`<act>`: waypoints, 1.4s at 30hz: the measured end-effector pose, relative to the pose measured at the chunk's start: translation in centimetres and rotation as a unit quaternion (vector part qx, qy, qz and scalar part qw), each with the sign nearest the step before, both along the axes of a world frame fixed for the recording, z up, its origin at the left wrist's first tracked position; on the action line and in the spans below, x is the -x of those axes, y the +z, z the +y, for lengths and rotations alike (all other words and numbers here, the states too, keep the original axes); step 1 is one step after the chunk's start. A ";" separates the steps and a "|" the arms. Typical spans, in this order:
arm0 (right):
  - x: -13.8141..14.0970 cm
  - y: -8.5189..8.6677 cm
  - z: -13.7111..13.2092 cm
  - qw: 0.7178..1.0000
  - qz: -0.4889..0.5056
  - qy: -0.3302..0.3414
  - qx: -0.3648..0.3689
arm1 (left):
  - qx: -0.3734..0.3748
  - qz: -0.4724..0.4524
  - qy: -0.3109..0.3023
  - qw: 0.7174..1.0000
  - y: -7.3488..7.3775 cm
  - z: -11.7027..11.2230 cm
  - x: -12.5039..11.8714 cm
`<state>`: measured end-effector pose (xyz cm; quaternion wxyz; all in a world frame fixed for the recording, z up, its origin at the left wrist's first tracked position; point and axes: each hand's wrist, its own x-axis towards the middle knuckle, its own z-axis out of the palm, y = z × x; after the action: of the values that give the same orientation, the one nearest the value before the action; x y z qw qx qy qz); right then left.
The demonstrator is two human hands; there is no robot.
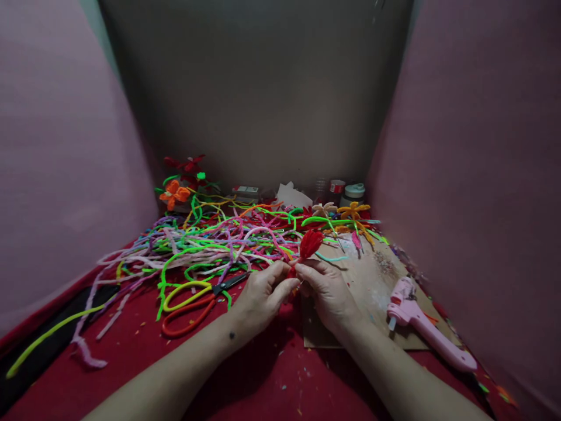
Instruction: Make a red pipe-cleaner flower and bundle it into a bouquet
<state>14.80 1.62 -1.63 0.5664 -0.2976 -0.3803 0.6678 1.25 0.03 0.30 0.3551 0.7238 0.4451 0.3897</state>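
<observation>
Both hands meet over the middle of the table, pinching the lower end of a red pipe-cleaner flower (pixel 311 244). Its fuzzy red loops stand up above my fingers. My left hand (pixel 267 286) is closed, thumb and forefinger at the flower's base. My right hand (pixel 324 286) grips the same base from the other side, fingers closed. A bit of red shows between the fingertips; the rest of the base is hidden. Left of my left hand lie scissors (pixel 188 310) with one yellow and one red handle, blades pointing toward the hand.
A heap of coloured pipe cleaners (pixel 219 240) spreads across the back left. Right of my hands, a cardboard sheet (pixel 363 292) carries a pink glue gun (pixel 421 327). Finished-looking flowers, orange (pixel 175 194) and yellow (pixel 353 210), sit behind. A lidded jar (pixel 355 192) stands at the back wall.
</observation>
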 end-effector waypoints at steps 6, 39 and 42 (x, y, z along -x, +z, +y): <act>0.0 0.0 -0.1 1.000 -0.004 0.004 -0.004 | -0.217 0.170 0.045 0.960 -1.5 0.4 0.6; -0.3 0.0 -0.1 0.997 -0.032 0.056 -0.045 | 0.186 -0.194 -0.029 0.963 0.6 0.0 0.1; -0.4 0.2 -0.1 0.995 0.011 0.095 -0.032 | 0.274 -0.296 -0.095 0.910 0.3 0.1 0.2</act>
<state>15.16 1.48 -1.47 0.5135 -0.2344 -0.4224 0.7092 1.07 0.14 0.55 0.6898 0.4886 0.3385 0.4133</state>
